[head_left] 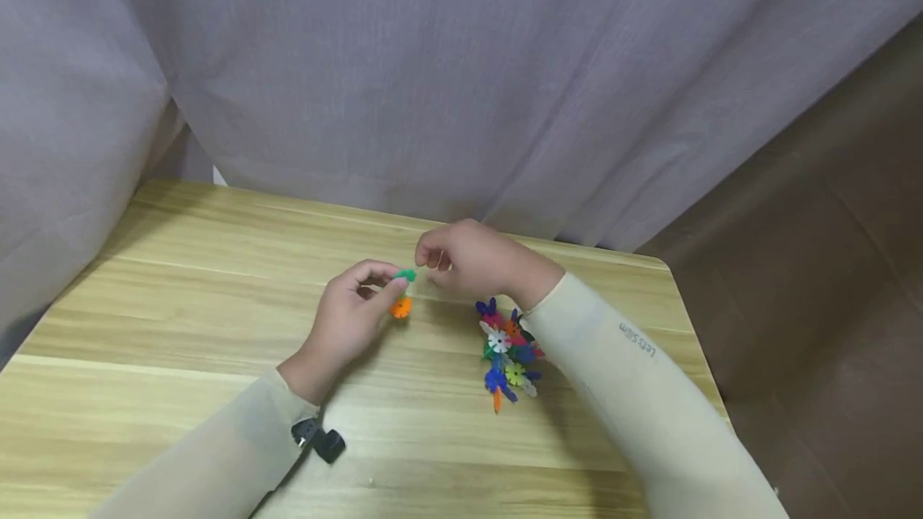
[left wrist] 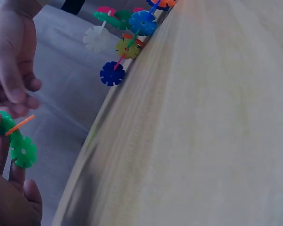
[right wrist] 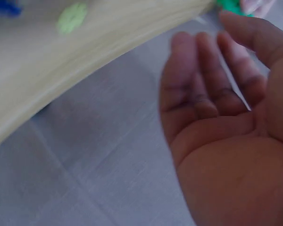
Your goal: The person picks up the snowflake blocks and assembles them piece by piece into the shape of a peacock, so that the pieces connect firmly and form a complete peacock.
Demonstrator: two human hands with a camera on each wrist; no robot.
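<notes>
Curtain cloth (head_left: pixel 447 78), grey and hanging in folds, closes off the whole far side behind the wooden bench (head_left: pixel 180 327), and a brown floor (head_left: pixel 829 279) shows past the bench's right edge. Above the middle of the bench, toward its far edge, the left hand (head_left: pixel 346 323) pinches a small assembly of snowflake pieces (head_left: pixel 403 292): a green disc on top and an orange one below in the head view; in the left wrist view the same assembly (left wrist: pixel 20 146) sits between thumb and fingertips, a thin orange piece slotted across the green. The right hand (head_left: pixel 472 259) hovers just beside it on the right, its grip released, fingers loosely curled and holding nothing, as the right wrist view shows with the bare palm (right wrist: pixel 236 141) turned up and a scrap of green at the fingertips. Nearer the right edge of the bench lies a cluster of joined snowflake pieces (head_left: pixel 508 351) in blue, white, orange, green and yellow, partly covered by the right forearm in its cream sleeve (head_left: pixel 634 391), which crosses over it. A small black object (head_left: pixel 320 440) hangs at the left wrist, close to the bench's near edge.
</notes>
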